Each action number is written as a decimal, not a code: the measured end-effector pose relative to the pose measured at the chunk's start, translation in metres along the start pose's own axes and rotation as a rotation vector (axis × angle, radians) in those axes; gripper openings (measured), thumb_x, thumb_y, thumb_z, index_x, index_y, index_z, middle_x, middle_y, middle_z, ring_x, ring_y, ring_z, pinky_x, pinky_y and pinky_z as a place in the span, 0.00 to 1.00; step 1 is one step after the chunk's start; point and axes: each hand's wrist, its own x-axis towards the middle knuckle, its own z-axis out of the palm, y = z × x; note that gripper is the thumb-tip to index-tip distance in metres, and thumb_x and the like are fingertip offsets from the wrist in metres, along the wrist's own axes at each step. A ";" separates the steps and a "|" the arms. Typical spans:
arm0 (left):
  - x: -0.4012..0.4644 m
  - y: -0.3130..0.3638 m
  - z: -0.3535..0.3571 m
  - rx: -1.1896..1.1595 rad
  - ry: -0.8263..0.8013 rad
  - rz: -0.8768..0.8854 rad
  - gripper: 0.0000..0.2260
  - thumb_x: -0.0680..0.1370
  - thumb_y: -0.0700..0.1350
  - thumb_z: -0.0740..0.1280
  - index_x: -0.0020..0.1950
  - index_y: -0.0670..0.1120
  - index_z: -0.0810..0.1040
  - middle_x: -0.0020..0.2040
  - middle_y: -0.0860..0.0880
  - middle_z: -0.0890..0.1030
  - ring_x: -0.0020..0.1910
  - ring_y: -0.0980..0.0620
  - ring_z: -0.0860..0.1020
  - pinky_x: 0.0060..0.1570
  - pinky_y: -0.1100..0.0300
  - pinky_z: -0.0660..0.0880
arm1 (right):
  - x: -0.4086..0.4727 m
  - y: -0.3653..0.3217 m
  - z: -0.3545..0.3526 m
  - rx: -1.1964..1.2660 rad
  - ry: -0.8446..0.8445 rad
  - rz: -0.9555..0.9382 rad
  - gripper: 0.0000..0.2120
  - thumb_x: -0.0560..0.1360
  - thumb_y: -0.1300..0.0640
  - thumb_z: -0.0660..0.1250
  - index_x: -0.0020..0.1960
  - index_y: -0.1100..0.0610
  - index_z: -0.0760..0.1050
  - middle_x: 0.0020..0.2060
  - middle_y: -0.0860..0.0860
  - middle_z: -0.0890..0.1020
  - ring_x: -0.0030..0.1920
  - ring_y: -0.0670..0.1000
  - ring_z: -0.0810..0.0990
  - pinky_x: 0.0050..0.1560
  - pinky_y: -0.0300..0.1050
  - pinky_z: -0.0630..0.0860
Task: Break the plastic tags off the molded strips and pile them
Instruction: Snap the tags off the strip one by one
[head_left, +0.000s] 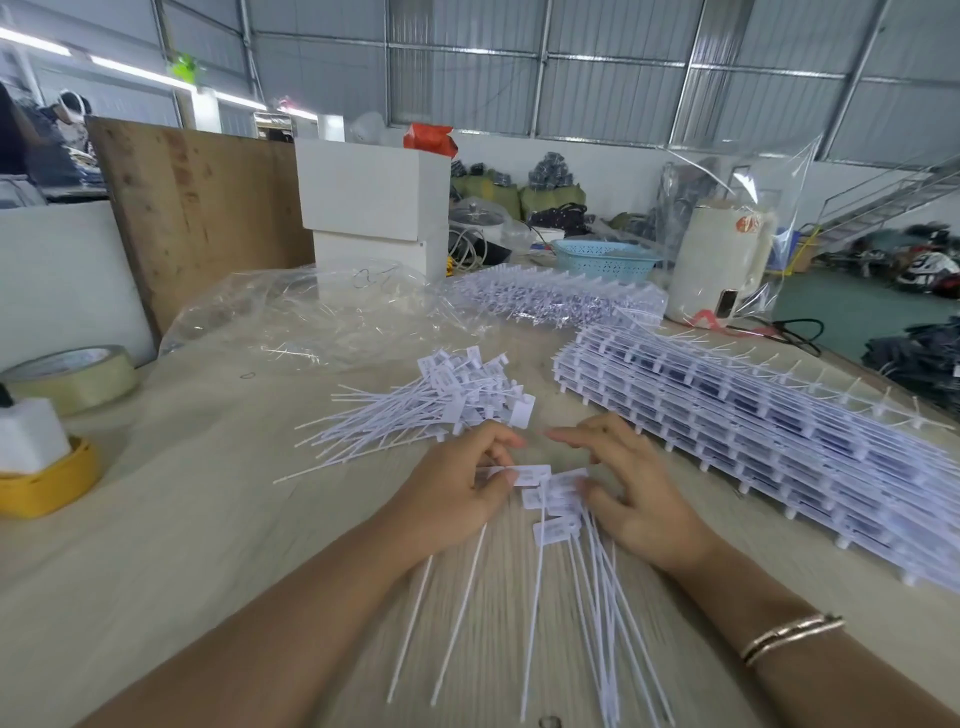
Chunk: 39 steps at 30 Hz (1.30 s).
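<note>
Near the middle of the table (218, 519), toward our own edge, we hold a small loose bunch of tags (558, 506) between both hands. Our left hand (457, 493) pinches one tag head between thumb and fingers, and our right hand (631, 491) has its fingers curled over the others, though motion blur keeps us from telling how firm that grip is. The thin tails fan back toward us across the tabletop. Just beyond our hands lies the pile of freed tags (441, 405), and the stack of molded strips (769, 447) runs along the right edge, with a second stack (561, 299) farther back. The risk we see is the bunch splaying: the tails already spread in different directions, so lifting carelessly could drop some or tangle them in the pile. Reaching right could also nudge the tall stack of molded strips, which sits close to the table edge.
</note>
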 end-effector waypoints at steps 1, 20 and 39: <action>0.000 0.001 0.001 0.012 0.000 0.014 0.10 0.77 0.41 0.66 0.55 0.54 0.74 0.44 0.58 0.77 0.47 0.64 0.75 0.51 0.71 0.69 | 0.000 -0.002 0.002 -0.079 -0.029 -0.050 0.24 0.70 0.62 0.65 0.64 0.47 0.72 0.48 0.49 0.75 0.48 0.47 0.73 0.49 0.48 0.71; 0.003 -0.003 -0.009 0.040 -0.060 -0.024 0.10 0.79 0.46 0.65 0.38 0.57 0.72 0.28 0.64 0.72 0.30 0.64 0.69 0.32 0.70 0.63 | 0.002 0.002 0.006 -0.318 0.152 -0.109 0.08 0.69 0.53 0.70 0.48 0.47 0.82 0.40 0.43 0.79 0.45 0.43 0.69 0.47 0.42 0.56; 0.003 -0.003 -0.009 -0.113 -0.054 0.041 0.07 0.77 0.51 0.63 0.38 0.58 0.74 0.35 0.61 0.73 0.35 0.62 0.70 0.37 0.68 0.65 | 0.002 0.006 -0.012 0.384 0.306 0.337 0.11 0.78 0.60 0.62 0.41 0.51 0.79 0.34 0.40 0.79 0.37 0.41 0.75 0.42 0.30 0.70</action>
